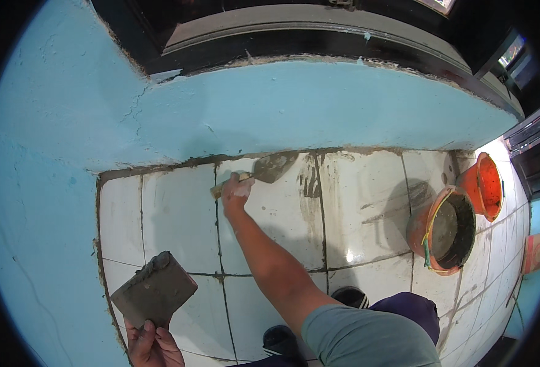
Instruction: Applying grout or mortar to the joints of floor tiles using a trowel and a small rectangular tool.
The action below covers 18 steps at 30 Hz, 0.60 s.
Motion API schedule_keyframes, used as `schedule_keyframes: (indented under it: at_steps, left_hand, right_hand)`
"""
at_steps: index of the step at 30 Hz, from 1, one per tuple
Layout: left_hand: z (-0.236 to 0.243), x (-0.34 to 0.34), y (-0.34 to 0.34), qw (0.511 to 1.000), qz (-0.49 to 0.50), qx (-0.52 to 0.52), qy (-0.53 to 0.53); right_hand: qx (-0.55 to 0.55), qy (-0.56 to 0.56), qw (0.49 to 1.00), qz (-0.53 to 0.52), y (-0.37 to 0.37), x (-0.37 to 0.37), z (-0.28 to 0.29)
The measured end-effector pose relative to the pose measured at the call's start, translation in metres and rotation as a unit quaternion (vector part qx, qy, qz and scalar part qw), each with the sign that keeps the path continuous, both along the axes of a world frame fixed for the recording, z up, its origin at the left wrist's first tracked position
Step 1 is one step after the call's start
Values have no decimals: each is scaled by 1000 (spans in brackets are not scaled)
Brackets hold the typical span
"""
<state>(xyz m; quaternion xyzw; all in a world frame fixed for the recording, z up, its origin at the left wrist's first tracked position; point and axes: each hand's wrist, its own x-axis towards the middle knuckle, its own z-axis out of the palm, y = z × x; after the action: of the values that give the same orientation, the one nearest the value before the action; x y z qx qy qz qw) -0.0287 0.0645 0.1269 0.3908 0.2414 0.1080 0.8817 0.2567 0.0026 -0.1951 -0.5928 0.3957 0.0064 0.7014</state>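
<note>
My right hand [236,192] is closed on the wooden handle of a trowel [270,166], whose grey-coated blade rests at the dark seam [199,160] between the white floor tiles and the light blue wall [294,104]. At the lower left, my left hand [150,342] grips the near end of a flat rectangular tool [153,290] covered in wet grey mortar. Part of that hand is hidden under the tool.
An orange bucket [430,241] with grey material inside stands on the tiles at the right, beside another orange bucket [489,186]. A side wall [43,226] bounds the left. A dark window frame [282,40] runs above. My sandalled feet [349,296] are below.
</note>
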Motion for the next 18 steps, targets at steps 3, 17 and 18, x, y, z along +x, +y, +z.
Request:
schedule_keyframes:
  at_steps: [3, 17, 18]
  left_hand:
    - [5, 6, -11, 1000, 2, -9, 21]
    - [3, 7, -33, 999, -33, 34, -11]
    - [3, 9, -36, 999, -36, 32, -11]
  right_hand:
    - [-17, -23, 999, 35, -7, -25, 3]
    - [-125, -101, 971, -178, -135, 17, -34]
    - [-127, -101, 970, -181, -139, 24, -46]
